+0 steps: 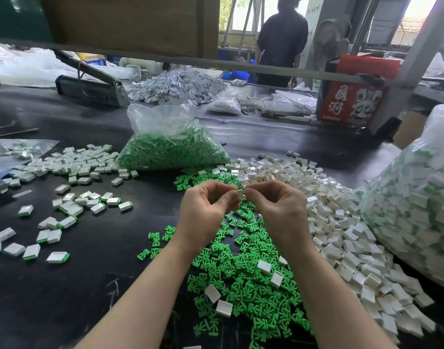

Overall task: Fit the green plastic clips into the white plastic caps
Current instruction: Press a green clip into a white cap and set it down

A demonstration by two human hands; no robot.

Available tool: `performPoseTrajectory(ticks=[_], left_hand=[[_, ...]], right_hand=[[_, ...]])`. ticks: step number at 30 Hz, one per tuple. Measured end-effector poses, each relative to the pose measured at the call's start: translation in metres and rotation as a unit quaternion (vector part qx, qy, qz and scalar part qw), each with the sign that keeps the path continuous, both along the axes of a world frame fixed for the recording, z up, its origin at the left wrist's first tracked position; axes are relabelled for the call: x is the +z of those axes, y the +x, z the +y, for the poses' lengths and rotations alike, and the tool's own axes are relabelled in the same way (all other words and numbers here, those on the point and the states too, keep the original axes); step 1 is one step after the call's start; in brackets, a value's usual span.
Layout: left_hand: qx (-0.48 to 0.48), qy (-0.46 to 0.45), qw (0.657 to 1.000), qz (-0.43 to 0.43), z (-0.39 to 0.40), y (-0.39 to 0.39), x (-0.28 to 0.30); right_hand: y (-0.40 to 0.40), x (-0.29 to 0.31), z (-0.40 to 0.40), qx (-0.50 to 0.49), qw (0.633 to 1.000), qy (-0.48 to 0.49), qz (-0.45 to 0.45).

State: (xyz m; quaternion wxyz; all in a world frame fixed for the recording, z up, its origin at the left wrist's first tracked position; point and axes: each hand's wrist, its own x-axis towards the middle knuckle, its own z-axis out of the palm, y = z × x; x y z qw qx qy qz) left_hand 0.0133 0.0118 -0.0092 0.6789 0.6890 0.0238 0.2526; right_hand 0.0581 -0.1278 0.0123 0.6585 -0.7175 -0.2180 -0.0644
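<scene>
Above the glossy black table (110, 248), the left hand (203, 210) and right hand (279, 210) together pinch 1 small boxy white cap (242, 194). Below lie spiky green clips (241, 278); a heap of smooth white caps (341, 235) sits right.

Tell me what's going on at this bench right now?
A person is putting small plastic parts together by hand. The left hand and right hand meet above the black table, both pinching one white cap between their fingertips; whether a clip is already in it cannot be seen. Loose green clips lie under the hands, empty white caps are piled to the right, and finished pieces are scattered to the left. A clear bag of green clips sits behind.
</scene>
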Motion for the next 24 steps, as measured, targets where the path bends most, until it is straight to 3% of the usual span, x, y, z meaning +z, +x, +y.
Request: performPoseTrajectory(ticks=[4,10,14,20,24], left_hand=[[0.002,0.044,0.999,0.002,0.002,0.000,-0.001],[-0.064,0.018,0.997,0.036,0.008,0.001,-0.004],[-0.118,0.089,0.985,0.088,0.010,0.001,-0.007],[-0.147,0.083,0.983,0.070,0.005,-0.002,-0.005],[-0.149,0.078,0.983,0.072,0.007,-0.002,-0.004]], right_hand=[[0.002,0.001,-0.003,0.013,0.999,-0.034,-0.016],[0.001,-0.002,-0.004,0.043,0.999,0.001,0.027],[0.000,-0.004,-0.003,0.065,0.996,0.020,0.056],[0.002,-0.005,-0.002,0.093,0.992,0.013,0.084],[0.002,-0.009,0.000,0.109,0.985,-0.105,0.081]])
